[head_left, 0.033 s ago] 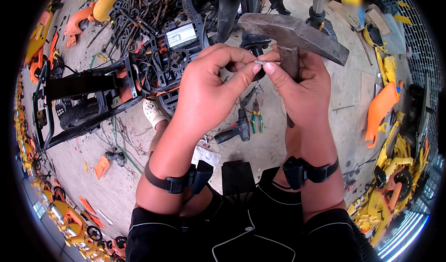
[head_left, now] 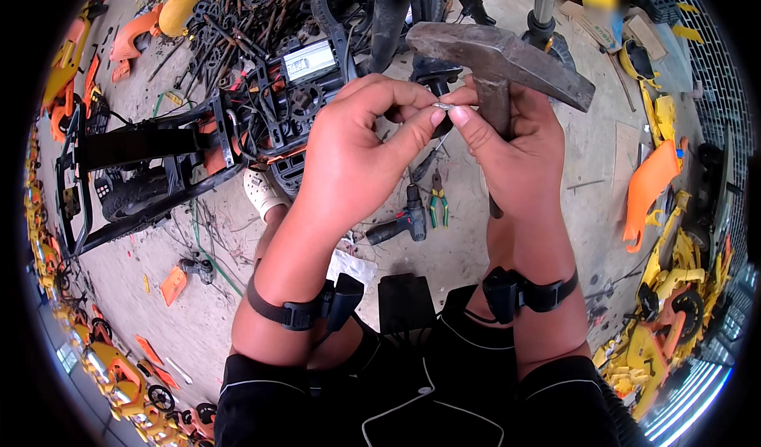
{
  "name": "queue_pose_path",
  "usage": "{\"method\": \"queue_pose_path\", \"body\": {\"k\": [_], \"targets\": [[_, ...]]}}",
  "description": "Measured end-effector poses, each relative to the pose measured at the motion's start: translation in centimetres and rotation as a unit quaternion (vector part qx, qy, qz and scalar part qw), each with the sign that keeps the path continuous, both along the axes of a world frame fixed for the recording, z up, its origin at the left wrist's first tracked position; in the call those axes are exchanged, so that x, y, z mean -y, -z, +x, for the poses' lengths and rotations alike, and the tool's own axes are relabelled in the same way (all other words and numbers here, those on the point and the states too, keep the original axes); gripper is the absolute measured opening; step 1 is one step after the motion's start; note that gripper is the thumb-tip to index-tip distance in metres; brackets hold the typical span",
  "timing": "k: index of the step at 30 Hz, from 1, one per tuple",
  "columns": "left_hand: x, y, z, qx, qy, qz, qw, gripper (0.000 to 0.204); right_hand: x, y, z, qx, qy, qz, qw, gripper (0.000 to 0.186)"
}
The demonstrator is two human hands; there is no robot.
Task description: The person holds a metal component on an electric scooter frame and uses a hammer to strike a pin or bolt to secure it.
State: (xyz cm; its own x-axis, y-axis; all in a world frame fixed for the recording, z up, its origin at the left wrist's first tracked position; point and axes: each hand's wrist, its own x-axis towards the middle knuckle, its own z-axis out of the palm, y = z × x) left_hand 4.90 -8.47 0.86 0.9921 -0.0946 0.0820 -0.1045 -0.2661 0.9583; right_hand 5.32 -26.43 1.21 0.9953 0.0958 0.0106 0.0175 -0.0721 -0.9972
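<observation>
My left hand [head_left: 353,158] is closed, thumb and forefinger pinching a small silvery metal piece [head_left: 445,106] whose exact kind is too small to tell. At the piece's other side, the thumb and fingertips of my right hand [head_left: 523,158] meet it. That same right hand also grips a steel hammer [head_left: 507,57] by its rusty handle, head up, the handle running down behind the palm. Below the hands, a cordless drill [head_left: 412,213] lies on the floor beside pliers [head_left: 438,201] with green and yellow handles.
A stripped black vehicle frame [head_left: 230,142] with wiring spans the left. Behind it rises a heap of rusty metal parts [head_left: 238,19]. Orange and yellow panels [head_left: 654,181] lie along the right. A loose orange piece [head_left: 173,285] rests on the concrete floor [head_left: 143,249].
</observation>
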Motion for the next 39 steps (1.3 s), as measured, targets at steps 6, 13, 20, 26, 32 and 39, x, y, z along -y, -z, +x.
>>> {"method": "queue_pose_path", "body": {"k": [6, 13, 20, 26, 32, 39], "targets": [[0.2, 0.8, -0.2, 0.062, -0.016, 0.008, 0.998, 0.012, -0.6, 0.4, -0.4, 0.017, 0.025, 0.018, 0.999, 0.025], [0.8, 0.5, -0.4, 0.062, -0.048, 0.032, 0.996, 0.013, -0.8, 0.3, -0.4, 0.015, 0.017, 0.040, 0.999, 0.024], [1.4, 0.8, -0.5, 0.088, -0.097, 0.013, 0.991, 0.016, -1.9, 0.0, -0.5, 0.000, 0.059, 0.001, 0.998, 0.022], [1.4, 1.0, -0.6, 0.075, -0.119, 0.021, 0.990, 0.016, -2.4, 0.1, -0.7, -0.033, 0.083, -0.045, 0.995, 0.027], [1.1, 0.6, -1.0, 0.066, -0.109, 0.106, 0.986, 0.013, -2.7, 0.6, -0.7, 0.040, 0.084, -0.123, 0.988, 0.033], [0.8, 0.5, -0.6, 0.033, -0.092, 0.068, 0.993, 0.017, -2.4, 1.0, -0.7, 0.035, 0.096, -0.081, 0.991, 0.035]]}}
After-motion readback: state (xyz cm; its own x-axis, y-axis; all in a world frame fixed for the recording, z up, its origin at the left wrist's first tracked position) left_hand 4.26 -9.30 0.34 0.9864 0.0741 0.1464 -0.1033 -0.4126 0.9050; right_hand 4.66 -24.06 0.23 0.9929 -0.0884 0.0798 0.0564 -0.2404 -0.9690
